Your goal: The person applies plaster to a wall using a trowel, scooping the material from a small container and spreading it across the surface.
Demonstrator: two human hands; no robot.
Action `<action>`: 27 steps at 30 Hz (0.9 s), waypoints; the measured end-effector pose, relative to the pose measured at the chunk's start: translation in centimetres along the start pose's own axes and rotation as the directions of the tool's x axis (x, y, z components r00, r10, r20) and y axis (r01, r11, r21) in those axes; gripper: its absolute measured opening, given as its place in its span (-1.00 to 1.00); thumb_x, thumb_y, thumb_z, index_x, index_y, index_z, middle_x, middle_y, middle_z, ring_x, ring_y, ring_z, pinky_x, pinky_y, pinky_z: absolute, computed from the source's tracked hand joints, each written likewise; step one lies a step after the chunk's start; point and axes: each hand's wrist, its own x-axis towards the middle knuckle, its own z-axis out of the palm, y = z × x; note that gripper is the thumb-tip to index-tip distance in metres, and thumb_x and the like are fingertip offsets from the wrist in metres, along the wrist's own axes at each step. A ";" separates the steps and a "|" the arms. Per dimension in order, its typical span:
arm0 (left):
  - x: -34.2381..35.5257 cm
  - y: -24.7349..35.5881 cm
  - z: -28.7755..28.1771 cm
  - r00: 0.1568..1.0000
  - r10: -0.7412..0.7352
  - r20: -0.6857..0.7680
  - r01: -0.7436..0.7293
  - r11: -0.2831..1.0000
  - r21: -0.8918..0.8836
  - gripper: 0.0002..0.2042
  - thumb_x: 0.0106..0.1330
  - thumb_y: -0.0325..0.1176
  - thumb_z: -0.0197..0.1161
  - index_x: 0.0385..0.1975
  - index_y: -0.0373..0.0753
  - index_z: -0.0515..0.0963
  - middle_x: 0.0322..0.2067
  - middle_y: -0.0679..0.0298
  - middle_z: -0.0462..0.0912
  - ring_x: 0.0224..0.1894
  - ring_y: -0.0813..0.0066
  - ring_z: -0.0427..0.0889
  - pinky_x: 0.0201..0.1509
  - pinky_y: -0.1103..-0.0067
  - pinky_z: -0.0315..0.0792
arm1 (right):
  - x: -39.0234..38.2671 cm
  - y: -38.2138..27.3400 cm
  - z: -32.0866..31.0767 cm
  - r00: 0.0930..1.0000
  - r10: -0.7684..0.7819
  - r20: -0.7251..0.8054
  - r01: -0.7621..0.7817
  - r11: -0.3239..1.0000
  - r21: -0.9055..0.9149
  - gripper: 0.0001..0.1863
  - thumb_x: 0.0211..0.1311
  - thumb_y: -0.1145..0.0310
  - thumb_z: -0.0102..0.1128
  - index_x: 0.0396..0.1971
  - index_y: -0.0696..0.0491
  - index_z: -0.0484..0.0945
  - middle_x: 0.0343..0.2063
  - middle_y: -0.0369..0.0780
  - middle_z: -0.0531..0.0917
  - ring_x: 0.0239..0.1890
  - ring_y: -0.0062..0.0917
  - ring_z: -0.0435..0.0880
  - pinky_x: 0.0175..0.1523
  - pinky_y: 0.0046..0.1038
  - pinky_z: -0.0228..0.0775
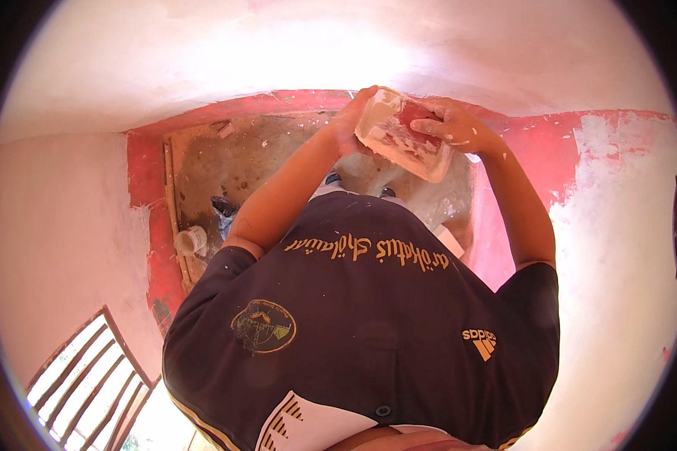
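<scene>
Paste (378,137) crusts the rounded rectangular container (423,170) above the stained floor (214,169). Your left hand (347,129) clasps its side; your right hand (459,126) curls over a red patch (414,116), whether gripping I cannot tell.

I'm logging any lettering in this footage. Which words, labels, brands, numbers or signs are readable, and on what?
Shirt front: one line of yellow lettering, upside down here; legible, not transcribed.
Shirt, right chest: a yellow logo of slanted bars with one word; likewise not transcribed.
Shirt, left chest: a round badge; its rim text is too small to read.
Tub: no lettering shows.
</scene>
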 end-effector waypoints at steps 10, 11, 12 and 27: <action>-0.2 -1.0 1.8 0.993 0.037 -0.112 -0.029 0.997 0.073 -0.35 0.40 0.34 -0.18 0.24 0.01 0.45 0.14 0.24 0.61 0.11 0.23 0.61 0.02 0.06 0.50 | -0.4 -0.7 -1.4 0.985 0.114 0.132 -0.131 0.983 0.127 -0.64 0.37 0.32 0.24 0.05 0.22 0.59 -0.17 -0.28 0.70 -0.18 -0.65 0.60 -0.02 -0.49 0.49; -0.2 -1.2 2.3 0.993 0.038 -0.114 -0.030 0.997 0.074 -0.35 0.40 0.34 -0.18 0.24 0.01 0.45 0.14 0.24 0.61 0.11 0.23 0.61 0.02 0.06 0.50 | -0.5 -0.4 -1.5 0.981 0.135 0.137 -0.158 0.972 0.176 -0.66 0.36 0.33 0.26 0.03 0.22 0.60 -0.17 -0.27 0.70 -0.19 -0.65 0.61 -0.01 -0.50 0.50; -0.1 -1.4 2.8 0.987 0.068 -0.143 -0.053 0.993 0.101 -0.35 0.40 0.34 -0.18 0.25 0.01 0.44 0.13 0.24 0.61 0.10 0.22 0.62 0.04 0.06 0.51 | -0.8 -0.1 -1.9 0.981 0.133 0.138 -0.156 0.972 0.176 -0.66 0.36 0.33 0.26 0.03 0.22 0.60 -0.17 -0.27 0.70 -0.19 -0.65 0.61 -0.01 -0.50 0.50; 2.2 -5.5 6.7 0.949 0.289 -0.127 -0.281 0.957 0.078 -0.25 0.42 0.41 -0.31 0.35 -0.02 0.34 0.19 0.25 0.57 0.20 0.22 0.59 0.07 0.12 0.54 | -6.5 7.3 -8.1 0.942 0.243 -0.233 0.036 0.617 0.787 -0.52 0.35 0.28 0.27 0.17 0.22 0.49 -0.01 -0.22 0.65 0.02 -0.50 0.65 0.14 -0.44 0.53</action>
